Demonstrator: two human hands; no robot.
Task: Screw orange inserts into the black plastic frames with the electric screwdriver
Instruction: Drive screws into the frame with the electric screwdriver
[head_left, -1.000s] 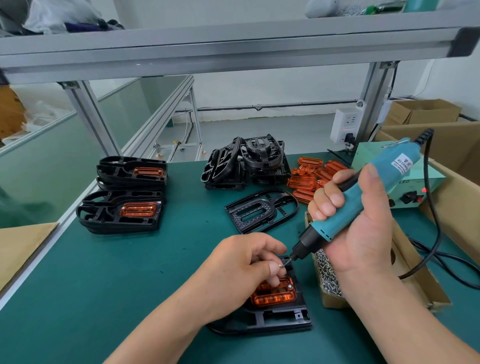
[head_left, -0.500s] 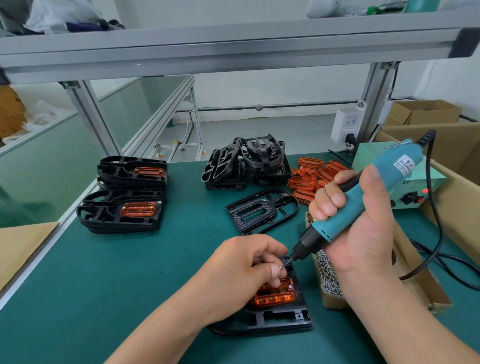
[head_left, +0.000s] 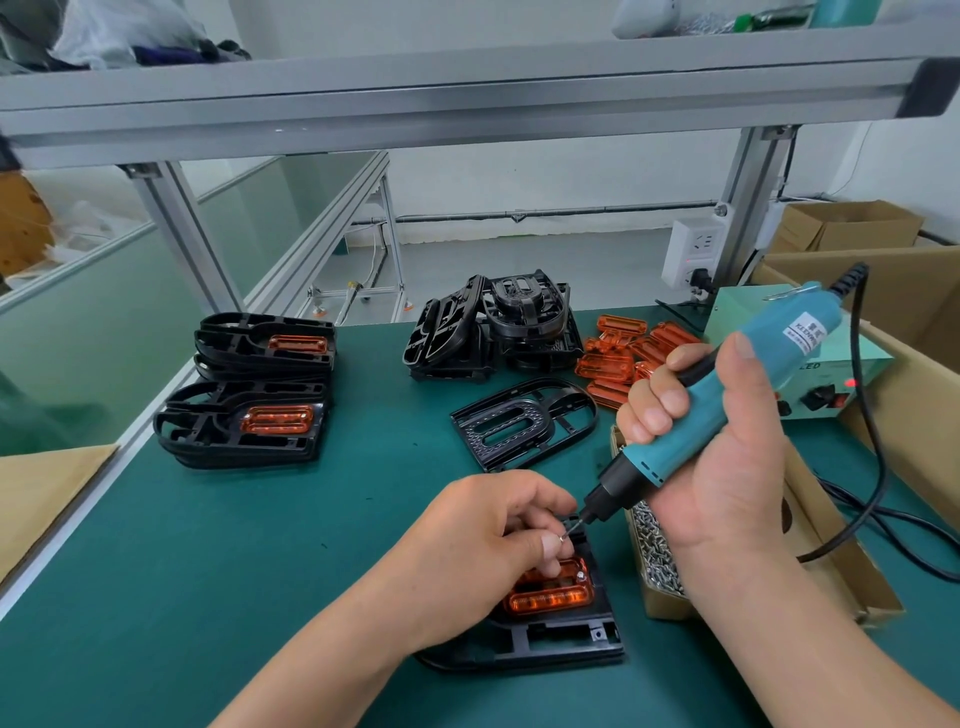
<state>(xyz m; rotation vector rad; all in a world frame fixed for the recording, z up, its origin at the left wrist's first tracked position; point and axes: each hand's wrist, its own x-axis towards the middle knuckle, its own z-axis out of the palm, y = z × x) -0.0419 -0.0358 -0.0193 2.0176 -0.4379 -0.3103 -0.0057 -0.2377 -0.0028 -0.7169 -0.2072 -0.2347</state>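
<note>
A black plastic frame (head_left: 561, 642) lies near the table's front edge with an orange insert (head_left: 553, 597) seated in it. My left hand (head_left: 483, 551) rests over the frame and pinches a small screw (head_left: 563, 539) at the driver's bit. My right hand (head_left: 711, 452) grips the teal electric screwdriver (head_left: 727, 395), tilted with its tip down to the left, just above the frame's far edge. One screw head shows in the insert's right corner (head_left: 580, 575).
Two stacks of frames with orange inserts (head_left: 244, 421) sit at the left. Bare black frames (head_left: 493, 338) are piled at the back, one lying flat (head_left: 524, 423). Loose orange inserts (head_left: 618, 358) lie beside them. A cardboard box of screws (head_left: 654, 561) and a green power unit (head_left: 841, 384) stand right.
Hardly any movement: the screwdriver and both hands hold nearly the same place, the bit staying at the screw in my left fingers.
</note>
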